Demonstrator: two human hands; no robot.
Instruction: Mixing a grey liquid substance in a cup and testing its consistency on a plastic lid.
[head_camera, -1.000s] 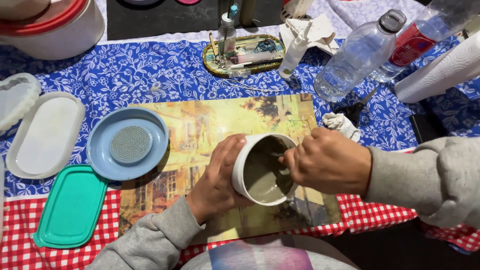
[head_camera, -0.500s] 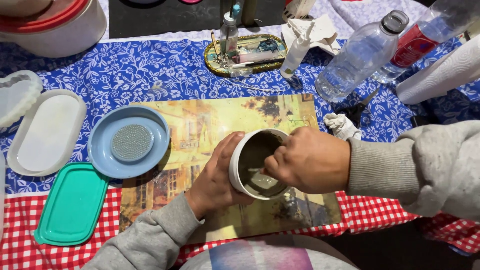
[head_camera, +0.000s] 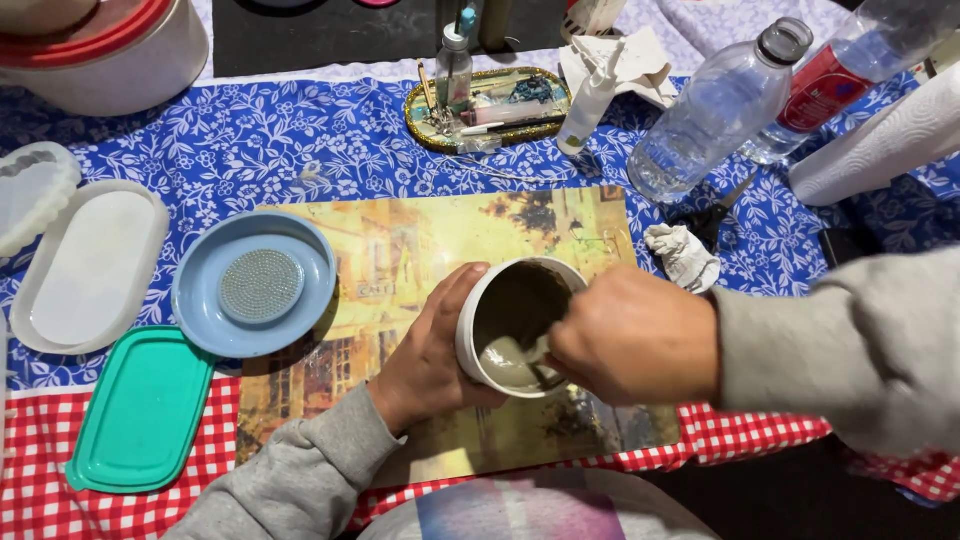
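Now tipped toward three o'clock, cup (head_camera: 520, 325) gripped by left hand (head_camera: 430, 355); right hand (head_camera: 630, 345) closed on stirrer (head_camera: 535, 360), scraping mix deeper.

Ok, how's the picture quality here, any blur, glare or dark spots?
Head view: mostly sharp, evenly lit from above; the right hand looks slightly soft against the left hand, which is crisp; inside the white cup it is shadowed; mild sheen on the picture placemat and the clear bottle; the bottom right corner falls dark.
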